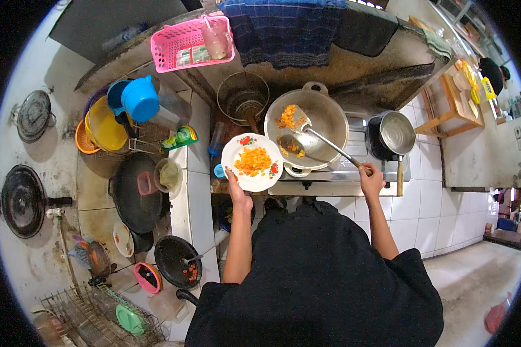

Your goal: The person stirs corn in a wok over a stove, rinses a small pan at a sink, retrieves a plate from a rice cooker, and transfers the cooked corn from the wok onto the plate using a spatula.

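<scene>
My left hand (239,195) grips the near rim of a white floral plate (232,149), which carries a heap of small orange chopped pieces (252,162). The plate is held level just left of a large metal pot (330,152) on the gas stove (358,130). My right hand (372,180) is closed around the handle of a metal spatula (334,147). Its blade is over the pot with orange pieces (289,117) on it, and a few more pieces (293,147) lie on the pot's inside below.
Right on the stove stands a small saucepan (397,132) with a wooden handle. A wire-rimmed strainer (243,97) is behind the plate. A pink basket (193,45) sits on the ledge. Leftward are a tiled counter edge (199,186), a black pan (136,195) and a stone mortar (178,256).
</scene>
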Action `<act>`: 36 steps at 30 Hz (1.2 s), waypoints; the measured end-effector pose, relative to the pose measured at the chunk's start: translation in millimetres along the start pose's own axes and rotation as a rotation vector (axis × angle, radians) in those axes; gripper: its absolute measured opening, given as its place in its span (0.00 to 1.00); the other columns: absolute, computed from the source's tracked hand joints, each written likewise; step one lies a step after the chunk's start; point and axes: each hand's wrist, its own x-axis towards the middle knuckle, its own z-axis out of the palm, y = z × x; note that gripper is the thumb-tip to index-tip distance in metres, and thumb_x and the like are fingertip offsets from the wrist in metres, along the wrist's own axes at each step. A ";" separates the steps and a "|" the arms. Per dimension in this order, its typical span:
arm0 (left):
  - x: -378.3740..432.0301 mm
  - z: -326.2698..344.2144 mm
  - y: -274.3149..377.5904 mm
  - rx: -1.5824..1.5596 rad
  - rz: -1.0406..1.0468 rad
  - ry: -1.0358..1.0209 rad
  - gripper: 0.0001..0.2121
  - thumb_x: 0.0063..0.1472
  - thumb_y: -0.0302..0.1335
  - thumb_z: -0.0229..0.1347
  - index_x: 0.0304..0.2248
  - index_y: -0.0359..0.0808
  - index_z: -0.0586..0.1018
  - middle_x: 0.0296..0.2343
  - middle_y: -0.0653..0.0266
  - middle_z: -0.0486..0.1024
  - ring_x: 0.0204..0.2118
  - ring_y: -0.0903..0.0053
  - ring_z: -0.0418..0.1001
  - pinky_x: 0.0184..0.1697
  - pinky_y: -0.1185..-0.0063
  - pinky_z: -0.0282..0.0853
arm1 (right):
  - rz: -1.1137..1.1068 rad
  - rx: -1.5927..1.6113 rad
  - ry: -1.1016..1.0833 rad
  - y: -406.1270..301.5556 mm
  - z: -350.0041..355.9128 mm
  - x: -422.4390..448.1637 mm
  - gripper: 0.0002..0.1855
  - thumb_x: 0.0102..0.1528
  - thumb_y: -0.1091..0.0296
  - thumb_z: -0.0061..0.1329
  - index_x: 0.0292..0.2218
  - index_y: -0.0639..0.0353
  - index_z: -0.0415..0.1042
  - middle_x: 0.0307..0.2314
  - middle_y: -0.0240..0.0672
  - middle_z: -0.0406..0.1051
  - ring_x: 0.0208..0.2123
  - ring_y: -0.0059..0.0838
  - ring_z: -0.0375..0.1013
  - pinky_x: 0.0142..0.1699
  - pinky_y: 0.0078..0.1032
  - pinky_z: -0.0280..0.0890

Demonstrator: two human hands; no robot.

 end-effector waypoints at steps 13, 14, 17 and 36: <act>7.6 61.0 -18.3 -0.262 -0.078 -0.171 0.28 0.63 0.51 0.37 0.56 0.42 0.59 0.52 0.67 0.63 0.53 0.73 0.63 0.52 0.73 0.63 | -0.459 0.078 0.096 -46.2 -73.7 -25.4 0.11 0.48 0.64 0.52 0.36 0.52 0.72 0.33 0.30 0.70 0.40 0.34 0.64 0.50 0.34 0.48; 3.2 67.5 -15.8 -0.266 -0.082 -0.152 0.28 0.63 0.51 0.38 0.55 0.42 0.59 0.52 0.68 0.63 0.53 0.73 0.64 0.52 0.73 0.64 | -0.513 0.032 0.136 -53.8 -80.3 -28.3 0.12 0.48 0.66 0.53 0.36 0.51 0.72 0.34 0.31 0.69 0.41 0.34 0.63 0.50 0.34 0.48; -8.9 81.9 -7.0 -0.280 -0.091 -0.122 0.27 0.63 0.51 0.38 0.55 0.43 0.60 0.51 0.67 0.64 0.52 0.72 0.65 0.52 0.72 0.65 | -0.626 -0.038 0.236 -63.0 -88.6 -32.0 0.13 0.46 0.69 0.54 0.37 0.51 0.72 0.34 0.32 0.67 0.42 0.34 0.62 0.51 0.35 0.47; -53.4 92.1 13.0 -0.299 0.062 0.017 0.31 0.61 0.55 0.37 0.56 0.43 0.58 0.53 0.64 0.61 0.54 0.69 0.62 0.54 0.70 0.61 | -0.917 0.010 0.436 -50.6 -97.7 -17.1 0.15 0.44 0.73 0.56 0.36 0.51 0.74 0.33 0.33 0.67 0.41 0.36 0.61 0.49 0.34 0.49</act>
